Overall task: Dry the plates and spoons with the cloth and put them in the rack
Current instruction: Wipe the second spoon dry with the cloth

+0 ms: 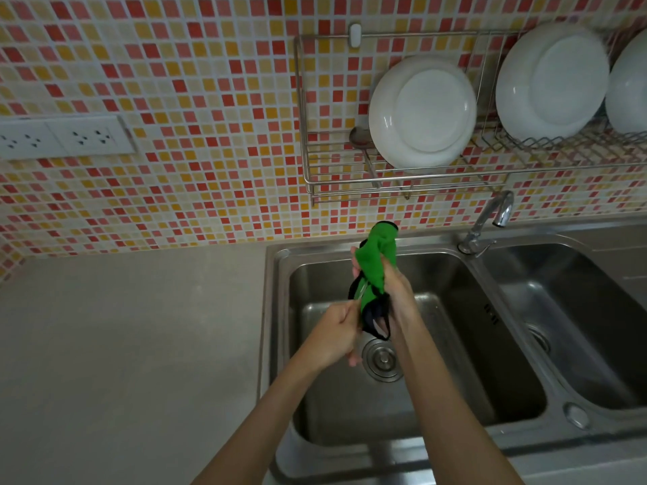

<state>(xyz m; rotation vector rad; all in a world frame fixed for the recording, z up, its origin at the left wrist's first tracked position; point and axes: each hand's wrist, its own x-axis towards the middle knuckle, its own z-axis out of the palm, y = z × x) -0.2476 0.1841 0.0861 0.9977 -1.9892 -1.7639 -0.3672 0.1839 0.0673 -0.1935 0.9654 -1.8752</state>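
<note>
Over the left sink basin [455, 344] my right hand [395, 288] grips a green cloth [376, 264] with dark edging, bunched around something thin. My left hand [336, 336] is closed on the lower end of a metal spoon handle [360, 294] that runs up into the cloth; most of the spoon is hidden. On the wall hangs a wire rack [402, 176] with three white plates standing in it: one [422, 112] at the left, one [551, 80] further right, one [630, 89] cut off by the frame edge. A spoon [360, 138] rests behind the left plate.
A chrome tap [490, 218] stands between the two steel basins; the right basin [577, 327] has its own drain. Grey countertop [140, 344] lies to the left. A white double socket [63, 136] is set in the mosaic tile wall.
</note>
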